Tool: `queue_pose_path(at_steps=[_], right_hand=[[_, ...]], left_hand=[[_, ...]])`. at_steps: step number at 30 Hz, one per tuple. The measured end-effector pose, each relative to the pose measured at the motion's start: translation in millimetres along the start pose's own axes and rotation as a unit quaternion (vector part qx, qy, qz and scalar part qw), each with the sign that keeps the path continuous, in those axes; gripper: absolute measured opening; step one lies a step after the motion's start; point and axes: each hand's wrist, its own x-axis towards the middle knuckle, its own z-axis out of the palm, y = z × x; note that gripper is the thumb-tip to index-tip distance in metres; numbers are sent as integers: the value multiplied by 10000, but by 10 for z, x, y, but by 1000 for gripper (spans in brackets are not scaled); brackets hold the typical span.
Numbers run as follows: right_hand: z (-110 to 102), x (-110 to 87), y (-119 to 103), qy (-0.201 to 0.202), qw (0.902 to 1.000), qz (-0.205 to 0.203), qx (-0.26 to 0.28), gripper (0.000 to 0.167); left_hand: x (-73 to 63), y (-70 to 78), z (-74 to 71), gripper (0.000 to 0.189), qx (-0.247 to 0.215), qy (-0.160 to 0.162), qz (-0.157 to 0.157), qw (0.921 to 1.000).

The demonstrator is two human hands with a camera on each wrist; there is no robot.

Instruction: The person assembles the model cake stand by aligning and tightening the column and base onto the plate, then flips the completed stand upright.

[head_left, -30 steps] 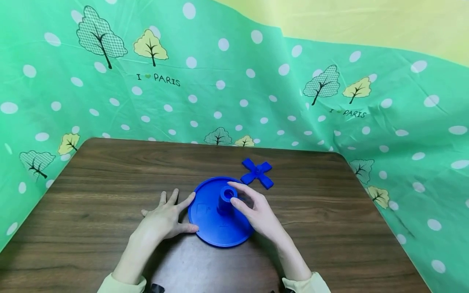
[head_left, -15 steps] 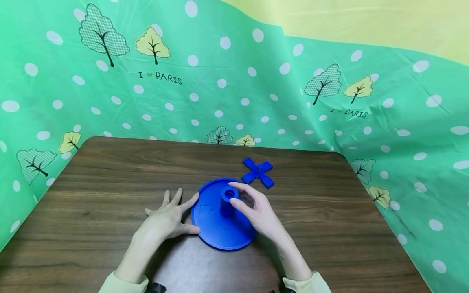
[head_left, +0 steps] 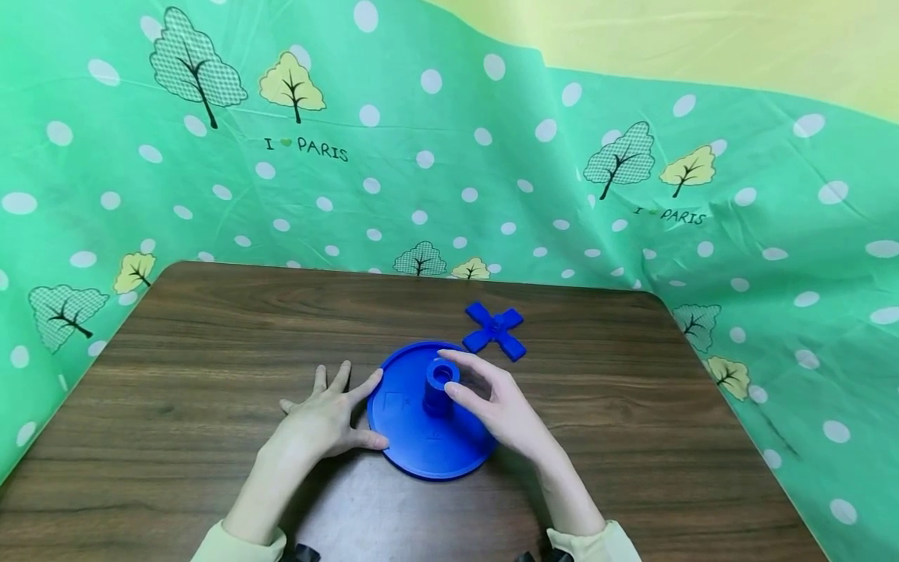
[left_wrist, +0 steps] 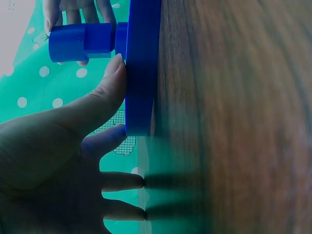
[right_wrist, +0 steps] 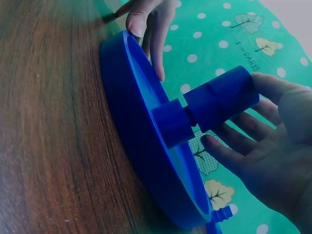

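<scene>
On wood-grain table [head_left: 632, 437], blue disc [head_left: 410, 441]; behind, dotted green cloth [head_left: 393, 148].

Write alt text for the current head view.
A person's right hand holds a blue hollow post at the middle of a round blue disc; the left hand touches the disc's rim. A blue four-armed piece lies beyond on the dark wooden table, before a green dotted cloth.

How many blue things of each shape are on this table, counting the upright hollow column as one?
Round disc: 1
Upright hollow column: 1
Four-armed cross: 1
Total: 3
</scene>
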Motion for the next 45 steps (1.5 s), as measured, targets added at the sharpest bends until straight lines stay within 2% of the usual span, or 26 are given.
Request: queue_pose_path(at_steps=[5,12,21,27,36,45], right_hand=[[8,1,-2,70,10000,41,3,46],[37,-3,6,304,9992,89,-253,48],[27,5,16,115,9998,-127,67,56],[17,5,9,1,10000,-40,76,54],[50,15,5,244,9996,-26,-130,49],[49,25,16,154,9999,23,3,57]], left_hand=[[1,-7,5,106,11,20,-7,10000],[-2,-3,8,105,-3,55,-9,10000],[-4,5,-7,105,0,25,-52,10000],[-11,0,-12,105,-26,-1,-62,10000],[-25,3,-29,106,2,7,-77,10000],[-1,-5,-19,108,32,26,-100,9999]])
